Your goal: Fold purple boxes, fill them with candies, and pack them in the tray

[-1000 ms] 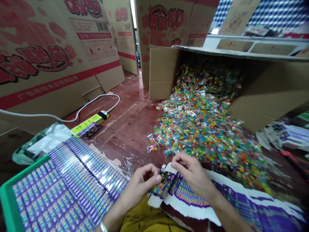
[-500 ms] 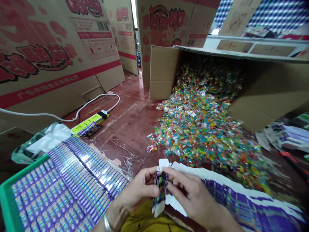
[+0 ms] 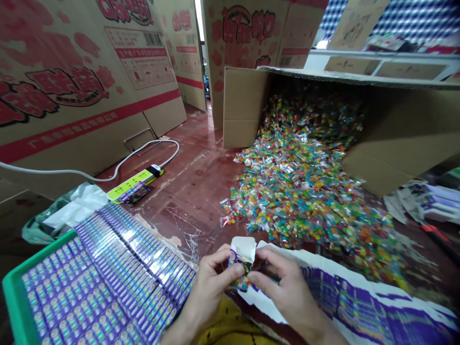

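In the middle foreground my left hand (image 3: 215,278) grips a small purple printed carton (image 3: 237,258) between thumb and fingers. The carton stands upright with its top open, and its white inside shows. My right hand (image 3: 283,278) is closed at the carton's right side, with thumb and fingertips against it. Whether those fingers also hold something small is hidden. Below and to the right of my right hand lies a long row of flat purple-and-white cartons (image 3: 355,297). A heap of clear packets of colourful candy (image 3: 298,187) spreads beyond my hands.
A green tray (image 3: 14,306) of filled purple cartons stands at left. Behind it lie a plastic bag (image 3: 39,225) and a yellow-green power strip (image 3: 131,184) with a white cable. A tipped cardboard box (image 3: 402,139) spills the candy; large cartons (image 3: 82,81) line the back.
Between my hands the small carton has turned and squared up, so its open white top now faces me. My right fingers have shifted along its side.
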The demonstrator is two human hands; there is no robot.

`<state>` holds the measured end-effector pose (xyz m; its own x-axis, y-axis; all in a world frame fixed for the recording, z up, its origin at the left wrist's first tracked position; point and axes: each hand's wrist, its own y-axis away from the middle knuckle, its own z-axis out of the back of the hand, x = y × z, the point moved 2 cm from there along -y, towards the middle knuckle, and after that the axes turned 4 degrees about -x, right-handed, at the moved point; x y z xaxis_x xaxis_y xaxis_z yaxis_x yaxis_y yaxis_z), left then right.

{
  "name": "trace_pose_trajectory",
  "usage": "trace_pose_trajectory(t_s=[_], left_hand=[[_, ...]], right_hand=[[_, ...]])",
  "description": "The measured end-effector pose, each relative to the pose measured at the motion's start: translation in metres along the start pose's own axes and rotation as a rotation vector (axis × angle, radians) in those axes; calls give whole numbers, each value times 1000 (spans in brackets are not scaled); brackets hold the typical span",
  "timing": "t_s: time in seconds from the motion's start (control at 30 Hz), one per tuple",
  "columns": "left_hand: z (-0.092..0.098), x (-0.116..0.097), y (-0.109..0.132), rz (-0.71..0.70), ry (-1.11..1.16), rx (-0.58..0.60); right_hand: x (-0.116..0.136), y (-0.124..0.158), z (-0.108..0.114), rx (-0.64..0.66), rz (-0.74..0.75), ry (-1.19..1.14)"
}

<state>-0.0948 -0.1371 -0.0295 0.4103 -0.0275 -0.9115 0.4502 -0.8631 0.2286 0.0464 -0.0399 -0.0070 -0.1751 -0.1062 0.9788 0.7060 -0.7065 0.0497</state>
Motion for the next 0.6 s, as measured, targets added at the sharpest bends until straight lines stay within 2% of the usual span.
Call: trace_pose_trajectory(t_s=[0.17, 0.27, 0.37, 0.43, 0.6], left_hand=[[-1, 22, 4, -84, -17, -323], [1, 26, 10, -201, -65, -409], [4, 27, 15, -224, -177, -319], [5, 24, 15, -213, -197, -222], [6, 10, 10, -86, -64, 34]], right_hand=[[-14, 1, -16, -194, 28, 96], [-19, -1, -17, -271, 83, 53], [-24, -1, -16, -331, 208, 78], [-27, 0, -17, -313, 265, 108], [-27, 0, -19, -239, 271, 83]])
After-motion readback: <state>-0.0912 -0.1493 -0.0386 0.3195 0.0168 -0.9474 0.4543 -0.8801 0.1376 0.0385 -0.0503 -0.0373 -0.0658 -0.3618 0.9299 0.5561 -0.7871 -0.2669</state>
